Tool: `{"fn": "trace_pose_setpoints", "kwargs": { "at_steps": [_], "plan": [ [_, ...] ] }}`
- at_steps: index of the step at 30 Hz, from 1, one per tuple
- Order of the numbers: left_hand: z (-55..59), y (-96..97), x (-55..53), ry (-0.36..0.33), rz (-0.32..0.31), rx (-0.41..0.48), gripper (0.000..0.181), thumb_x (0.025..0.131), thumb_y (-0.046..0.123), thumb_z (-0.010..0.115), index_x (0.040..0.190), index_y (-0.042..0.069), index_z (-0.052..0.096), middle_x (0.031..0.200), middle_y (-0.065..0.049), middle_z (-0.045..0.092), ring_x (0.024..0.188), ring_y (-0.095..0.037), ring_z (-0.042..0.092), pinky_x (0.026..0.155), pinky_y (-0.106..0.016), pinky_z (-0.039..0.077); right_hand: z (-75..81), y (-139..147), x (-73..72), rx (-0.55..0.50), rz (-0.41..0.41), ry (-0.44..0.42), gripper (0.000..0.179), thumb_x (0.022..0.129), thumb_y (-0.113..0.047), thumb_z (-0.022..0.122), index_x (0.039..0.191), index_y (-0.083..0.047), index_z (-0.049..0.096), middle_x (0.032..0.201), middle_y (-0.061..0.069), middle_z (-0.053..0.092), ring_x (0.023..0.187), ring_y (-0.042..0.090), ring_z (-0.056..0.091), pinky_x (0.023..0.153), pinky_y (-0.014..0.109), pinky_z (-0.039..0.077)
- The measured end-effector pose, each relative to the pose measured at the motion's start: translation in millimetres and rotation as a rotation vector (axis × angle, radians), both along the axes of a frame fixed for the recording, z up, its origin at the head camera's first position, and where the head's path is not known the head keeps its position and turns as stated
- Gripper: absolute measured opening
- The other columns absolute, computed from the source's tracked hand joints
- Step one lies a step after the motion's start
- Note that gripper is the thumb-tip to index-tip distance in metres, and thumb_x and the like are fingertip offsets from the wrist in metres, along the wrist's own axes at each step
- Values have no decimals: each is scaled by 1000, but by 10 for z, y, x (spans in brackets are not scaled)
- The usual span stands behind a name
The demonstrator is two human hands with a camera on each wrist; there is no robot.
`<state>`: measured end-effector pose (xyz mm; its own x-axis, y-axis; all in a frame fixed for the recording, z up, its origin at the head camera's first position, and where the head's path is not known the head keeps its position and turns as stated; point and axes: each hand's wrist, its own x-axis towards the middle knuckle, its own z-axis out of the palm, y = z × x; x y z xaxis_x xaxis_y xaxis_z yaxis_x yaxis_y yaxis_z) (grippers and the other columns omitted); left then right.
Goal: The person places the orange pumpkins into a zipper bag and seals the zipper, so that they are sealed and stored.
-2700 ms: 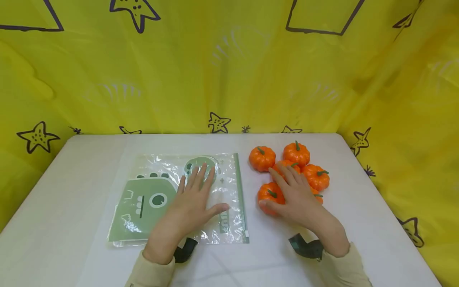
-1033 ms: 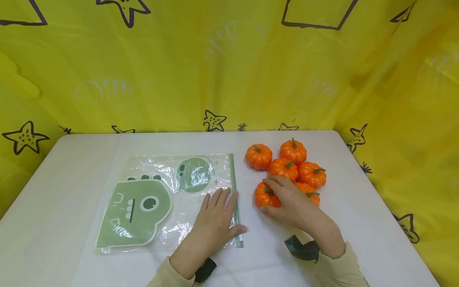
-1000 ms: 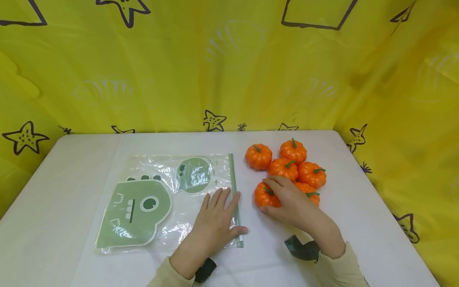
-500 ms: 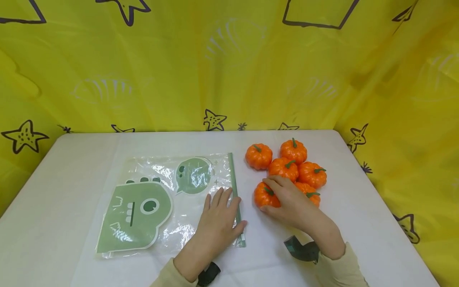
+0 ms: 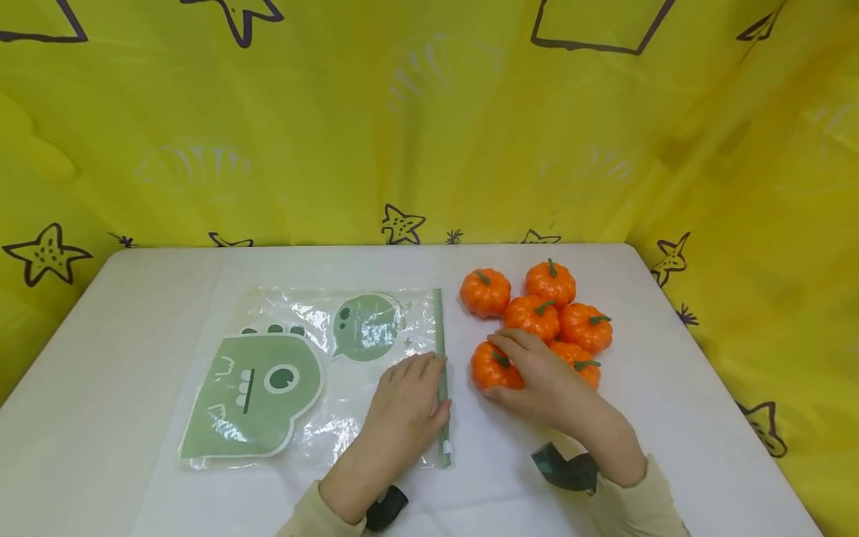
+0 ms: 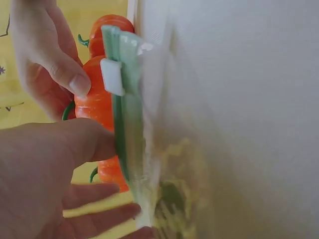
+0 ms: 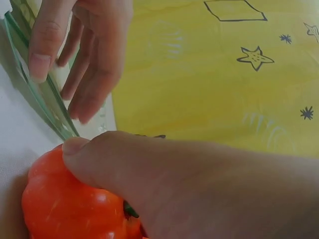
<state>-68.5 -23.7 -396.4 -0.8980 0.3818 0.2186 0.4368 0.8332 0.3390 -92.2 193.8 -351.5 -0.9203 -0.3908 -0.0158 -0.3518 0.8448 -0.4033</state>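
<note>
I see the work at its opening step: the bag is being taken at its mouth while one pumpkin is already in the other hand.

My left hand (image 5: 409, 406) lies on the right part of the clear zip bag (image 5: 315, 377), the one with the green dinosaur print. Its fingers curl over the green zipper strip (image 5: 441, 373), and in the left wrist view the thumb (image 6: 75, 142) presses against this strip from the outer side, so the strip is pinched between thumb and fingers. The white slider (image 6: 112, 75) sits at the near end of the strip, just beside the thumb.

My right hand (image 5: 543, 377) is cupped over the nearest pumpkin (image 5: 493, 367). The right wrist view shows the thumb (image 7: 99, 159) laid on its orange top, the fingers bent around it. The pumpkin rests on the white table (image 5: 134, 298); I cannot tell if it is lifted at all.

This pumpkin lies just beside the zipper strip, to its right, and touches the other pumpkins (image 5: 546, 306) behind it. These are five, grouped close together.

I judge that the next move calls for spreading the two lips of the mouth. If it is sealed, I must first draw the slider along the strip. Only then can the pumpkin pass in, with a short sideways path to the left.
</note>
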Motion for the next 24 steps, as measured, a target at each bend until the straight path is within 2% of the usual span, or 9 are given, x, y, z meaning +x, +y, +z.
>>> {"fn": "trace_pose_setpoints", "kwargs": {
  "at_steps": [5, 8, 11, 14, 24],
  "plan": [
    [-12, -18, 1, 83, 15, 13, 37, 83, 23, 76, 106, -3, 62, 122, -22, 62, 116, -35, 60, 103, -43, 50, 9, 8, -2, -5, -13, -43, 69, 82, -27, 80, 141, -4, 52, 143, 15, 51, 131, 35, 51, 106, 54, 46],
    [-8, -25, 1, 69, 22, 40, 27, 82, 19, 76, 95, -2, 65, 120, -22, 62, 113, -35, 60, 101, -41, 51, 16, 16, -2, -7, -22, -68, 70, 82, -27, 80, 142, -5, 50, 144, 15, 50, 131, 36, 50, 107, 55, 45],
    [2, -27, -3, 35, 33, 67, 19, 81, 14, 74, 89, -1, 65, 119, -21, 63, 112, -34, 61, 98, -41, 53, 16, 17, -1, -12, -20, -68, 70, 82, -26, 80, 142, -5, 50, 143, 15, 50, 130, 36, 51, 107, 55, 45],
    [3, -33, -8, 36, 32, 84, 14, 80, 9, 74, 83, 1, 63, 116, -21, 64, 109, -33, 61, 94, -40, 55, 17, 15, 4, -11, -17, -63, 69, 82, -27, 81, 141, -6, 51, 142, 15, 51, 129, 35, 53, 106, 55, 46],
    [36, -69, -42, 13, 28, 126, 10, 80, 8, 73, 88, 4, 69, 112, -15, 68, 103, -32, 65, 90, -41, 56, 36, -37, 31, -39, 4, -40, 67, 82, -31, 80, 140, -10, 53, 142, 12, 52, 128, 32, 54, 105, 52, 48]
  ]
}}
